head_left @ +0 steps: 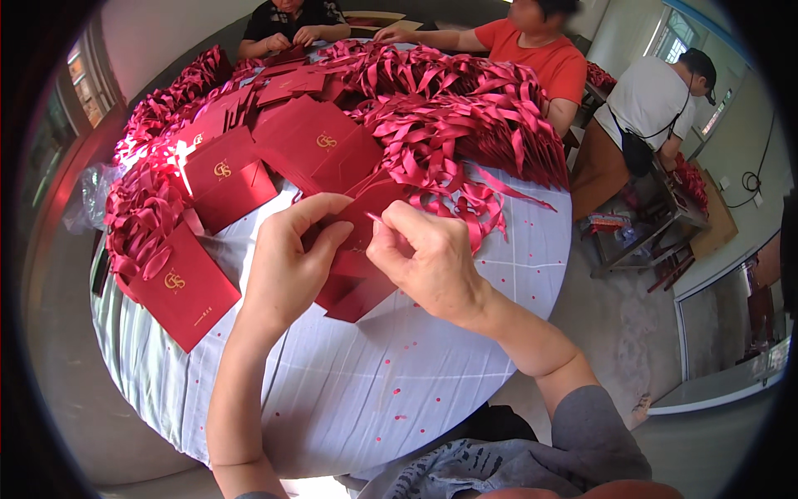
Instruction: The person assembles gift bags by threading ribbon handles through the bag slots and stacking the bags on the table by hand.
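Observation:
Over the near middle of the round table, my left hand grips the upper edge of a red paper bag between thumb and fingers. Close beside it, my right hand is closed in a pinch at the bag's top. A thin pinkish tip, like the end of a ribbon, pokes out between its fingers; the rest is hidden. Just beyond my hands lies a stack of red bags with gold printing. To the left, another red bag lies with its ribbon handles bunched behind it.
A dense row of red bags with ribbon handles fills the table's far right. Small red paper dots dot the white tablecloth. Two people sit across the table, one in a red shirt. Another person bends over a side table at right.

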`<state>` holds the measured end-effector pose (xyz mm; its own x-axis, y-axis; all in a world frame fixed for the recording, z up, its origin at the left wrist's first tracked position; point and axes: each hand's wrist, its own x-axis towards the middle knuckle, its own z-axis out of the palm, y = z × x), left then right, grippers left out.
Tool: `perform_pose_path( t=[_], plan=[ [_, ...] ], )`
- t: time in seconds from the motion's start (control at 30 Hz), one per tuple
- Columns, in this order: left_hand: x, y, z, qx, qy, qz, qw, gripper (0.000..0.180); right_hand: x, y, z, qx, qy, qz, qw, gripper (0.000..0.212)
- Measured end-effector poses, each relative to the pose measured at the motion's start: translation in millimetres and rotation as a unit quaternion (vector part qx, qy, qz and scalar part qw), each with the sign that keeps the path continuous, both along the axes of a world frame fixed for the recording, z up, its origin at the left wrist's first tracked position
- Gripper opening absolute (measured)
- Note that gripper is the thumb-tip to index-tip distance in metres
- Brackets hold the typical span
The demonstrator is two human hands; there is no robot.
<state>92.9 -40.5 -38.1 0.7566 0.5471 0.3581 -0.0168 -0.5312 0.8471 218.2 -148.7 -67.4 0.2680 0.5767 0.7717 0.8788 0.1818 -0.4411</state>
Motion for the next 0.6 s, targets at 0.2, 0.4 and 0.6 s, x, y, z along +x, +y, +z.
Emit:
perform_pose_path(
  t=[0.2, 0.4, 0.6],
  plan=[
    [2.2, -1.5, -5.9, 0.022, -0.009, 0.011, 1.000, 0.018, 5.8, 1.6, -6.3, -0.019, -0.029, -0.011, 0.999, 0.015],
    [1.3, -1.2, -2.0, 0.019, 0.006, 0.005, 1.000, 0.018, 6.0, 0.6, -4.8, -0.029, -0.061, -0.019, 0.998, 0.014],
    [3.6, -2.2, -3.4, 0.042, 0.016, 0.010, 0.999, 0.019, 6.2, 0.7, -6.2, -0.037, -0.066, -0.038, 0.996, 0.015]
  ],
)
